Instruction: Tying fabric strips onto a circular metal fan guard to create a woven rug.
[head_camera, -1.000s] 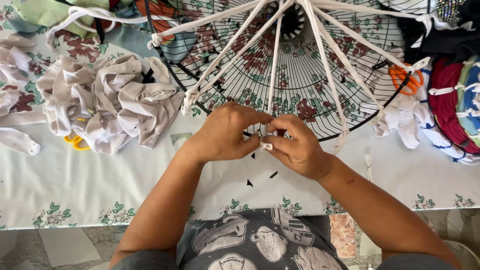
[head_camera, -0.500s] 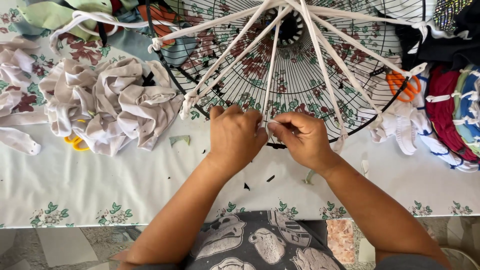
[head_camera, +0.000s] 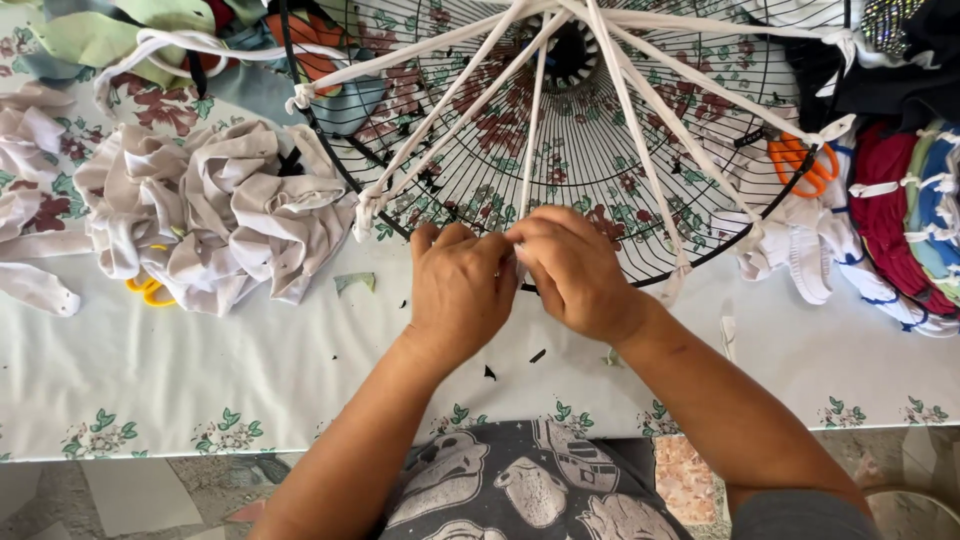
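At the far left of the frame your pile of white fabric scraps (head_camera: 205, 215) lies heaped on the counter (head_camera: 150, 370), with yellow scissors (head_camera: 148, 290) poking out from under its lower edge. Moving right, your left hand (head_camera: 458, 290) sits at the centre of the frame, fingers curled and pinched onto the end of the white fabric strip (head_camera: 533, 130) that runs down from the hub of the round wire fan guard (head_camera: 600, 150). Your right hand (head_camera: 575, 270) presses against it, also closed, fingertips meeting the left ones at the guard's near rim, so both hands grip the same strip end where it meets the wire. The exact knot is hidden behind your fingers. The risk I see here is tension: if you pull harder with one hand than the other, the strip may slip off the rim or drag the guard toward you across the counter. A loose pinch could also let the end spring back toward the hub. Further right, orange scissors (head_camera: 800, 165) rest under the guard's edge, near enough that a shifting guard might catch on them, and rolled red, green and blue fabric bundles (head_camera: 905, 225) crowd the right edge.
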